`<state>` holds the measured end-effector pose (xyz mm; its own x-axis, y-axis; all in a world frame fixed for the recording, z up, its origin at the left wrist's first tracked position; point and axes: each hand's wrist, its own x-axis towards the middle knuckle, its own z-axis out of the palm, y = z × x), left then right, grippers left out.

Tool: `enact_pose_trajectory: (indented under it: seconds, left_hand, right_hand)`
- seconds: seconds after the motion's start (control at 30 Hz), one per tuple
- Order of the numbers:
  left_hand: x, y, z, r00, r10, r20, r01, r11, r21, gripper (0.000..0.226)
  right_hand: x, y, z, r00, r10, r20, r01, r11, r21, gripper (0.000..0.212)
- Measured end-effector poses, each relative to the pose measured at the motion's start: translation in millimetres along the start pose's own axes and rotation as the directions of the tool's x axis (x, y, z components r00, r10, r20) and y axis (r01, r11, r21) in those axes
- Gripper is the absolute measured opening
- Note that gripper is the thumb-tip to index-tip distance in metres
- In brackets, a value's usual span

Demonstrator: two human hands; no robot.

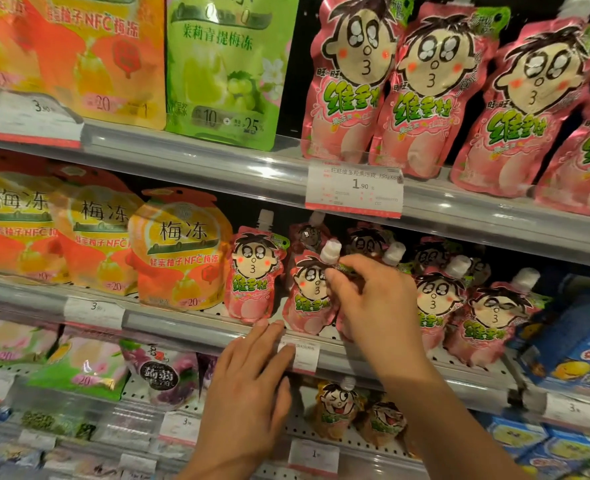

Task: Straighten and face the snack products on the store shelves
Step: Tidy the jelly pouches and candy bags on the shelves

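At frame centre the right hand (366,296) pinches the top of a pink pouch (307,299) on the middle shelf (189,327), the left hand (252,372) lies flat on that shelf's rail; facing seems underway, and next the pouch wants squaring upright

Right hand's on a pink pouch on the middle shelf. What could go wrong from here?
1. The right hand grips the pink pouch up by its white cap; pulling there could tip it forward over the shelf edge.
2. The neighbouring pink pouches stand packed close and leaning, so a nudge from the wrist may topple them.
3. The left hand rests on the price tag and may shift it.
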<state>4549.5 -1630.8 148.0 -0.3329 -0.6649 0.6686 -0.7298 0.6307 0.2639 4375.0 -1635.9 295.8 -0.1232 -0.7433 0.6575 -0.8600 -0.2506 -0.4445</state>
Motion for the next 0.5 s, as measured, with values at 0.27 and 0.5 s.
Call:
enact_pose_trajectory:
  seconds: [0.27, 0.5]
  left_hand:
    - [0.0, -1.9, -0.1, 1.0, 0.014, -0.005, -0.015, 1.0, -0.026, 0.04]
    - [2.6, -3.5, -5.7, 1.0, 0.023, 0.013, -0.022, 0.998, -0.053, 0.039]
  right_hand:
    - [9.6, 0.2, 5.1, 0.997, -0.032, 0.07, 0.039, 0.994, -0.102, 0.033]
    - [-34.4, 12.3, -17.2, 0.988, -0.145, -0.059, 0.152, 0.975, 0.159, 0.04]
